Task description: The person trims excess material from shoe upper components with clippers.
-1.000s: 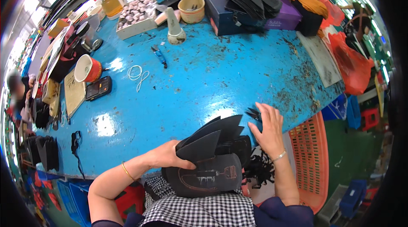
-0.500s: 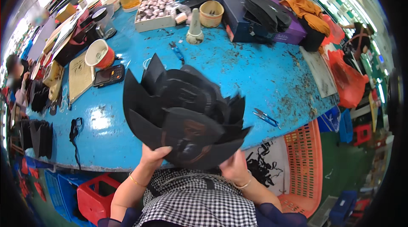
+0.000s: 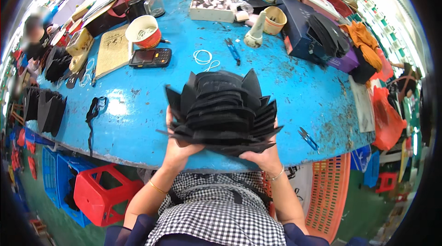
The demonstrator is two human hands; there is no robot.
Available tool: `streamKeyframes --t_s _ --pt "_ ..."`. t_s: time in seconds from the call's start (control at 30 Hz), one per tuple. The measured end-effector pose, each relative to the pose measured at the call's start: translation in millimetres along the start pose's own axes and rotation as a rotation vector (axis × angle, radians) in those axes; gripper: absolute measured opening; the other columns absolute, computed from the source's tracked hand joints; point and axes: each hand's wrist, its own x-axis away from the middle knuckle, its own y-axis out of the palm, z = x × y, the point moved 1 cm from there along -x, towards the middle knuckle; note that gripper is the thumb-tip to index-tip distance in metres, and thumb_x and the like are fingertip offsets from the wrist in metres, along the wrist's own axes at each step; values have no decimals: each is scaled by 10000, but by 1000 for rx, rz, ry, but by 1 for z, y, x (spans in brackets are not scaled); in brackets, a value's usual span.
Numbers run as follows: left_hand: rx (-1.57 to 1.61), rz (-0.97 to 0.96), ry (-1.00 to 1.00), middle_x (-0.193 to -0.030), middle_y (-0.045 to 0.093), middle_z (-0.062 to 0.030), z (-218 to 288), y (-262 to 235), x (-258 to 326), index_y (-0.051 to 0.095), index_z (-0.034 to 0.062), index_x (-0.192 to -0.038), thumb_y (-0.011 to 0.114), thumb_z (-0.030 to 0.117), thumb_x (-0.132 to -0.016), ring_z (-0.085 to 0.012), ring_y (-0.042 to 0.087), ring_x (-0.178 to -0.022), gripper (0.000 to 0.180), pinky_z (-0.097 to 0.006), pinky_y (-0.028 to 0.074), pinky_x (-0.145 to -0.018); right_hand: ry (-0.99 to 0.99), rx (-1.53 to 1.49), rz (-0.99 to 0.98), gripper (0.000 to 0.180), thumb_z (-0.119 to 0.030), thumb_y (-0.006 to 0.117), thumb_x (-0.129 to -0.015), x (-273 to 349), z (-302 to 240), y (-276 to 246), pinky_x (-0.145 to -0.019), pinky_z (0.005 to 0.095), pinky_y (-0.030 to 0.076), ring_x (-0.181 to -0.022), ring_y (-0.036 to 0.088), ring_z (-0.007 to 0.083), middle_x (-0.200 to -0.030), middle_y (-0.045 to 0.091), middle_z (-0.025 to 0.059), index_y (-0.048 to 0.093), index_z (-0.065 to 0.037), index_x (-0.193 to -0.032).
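Between my two hands is a thick stack of black sheet pieces (image 3: 222, 110) with pointed corners, held up over the table's near edge. My left hand (image 3: 181, 150) grips its left side, the thumb along the bottom edge and the fingers partly hidden behind. On the other side my right hand (image 3: 265, 155) clasps it the same way, thumb at the lower edge. The layers stand slightly fanned, one over another. Thread snips (image 3: 308, 139) lie to the right of the stack, and blue-handled pliers or cutters (image 3: 233, 51) lie beyond it.
On the blue table (image 3: 138, 126) are a handheld scanner (image 3: 151, 57), a red-and-white tub (image 3: 143, 32), a black strap (image 3: 93, 116) and a white cord loop (image 3: 202, 56). Black stacks (image 3: 50, 111) stand far left. An orange basket (image 3: 328, 190) and red stool (image 3: 103, 193) flank me below.
The stack has tipped so its layered edges show, and its pieces sit closer together. My right hand, blurred before, now holds its right side. The view has shifted left.
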Motion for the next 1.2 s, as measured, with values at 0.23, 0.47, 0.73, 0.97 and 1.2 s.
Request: streamKeyframes --t_s 0.23,0.47,0.73,0.97,1.2 --pt "149 38 -127 -1333 542 -97 -16 9 11 361 53 -1475 755 -108 -714 -219 537 -1246 871 -375 442 -1057 -56 -14 183 1333 -69 925 -633 -8 -18 17 -1146 420 397 -1409 377 271 -1553 287 141 -2 -79 -1591" --pt "24 -36 61 -1483 395 -120 1 10 6 -101 239 -1582 820 -88 -639 -299 473 -1337 1358 -459 467 -1076 -128 -314 82 1495 -328 986 -581 -8 -18 4 -1091 413 466 -1326 515 269 -1483 467 172 -101 -183 -1598" --pt "151 113 -42 -1322 518 -85 -19 -3 14 374 67 -1424 785 -58 -734 -201 569 -1182 814 -361 477 -1013 32 -573 36 1522 -387 987 -554 18 12 8 -1167 457 361 -1437 363 285 -1612 250 130 -97 -153 -1596" --pt "-202 -213 15 -1379 478 -116 -2 -14 23 243 19 -1503 922 36 -622 -247 500 -1290 1111 -388 436 -1083 -28 -49 71 1438 -169 978 -600 16 -2 7 -1165 418 326 -1403 371 251 -1540 329 137 -62 -87 -1588" --pt "-322 -260 65 -1445 421 -134 -2 -16 13 -123 109 -1578 960 109 -599 -250 482 -1321 1460 -443 415 -1130 -280 -41 49 1474 -181 976 -614 27 -12 -1 -1147 426 384 -1398 415 272 -1543 340 111 -133 -155 -1585"
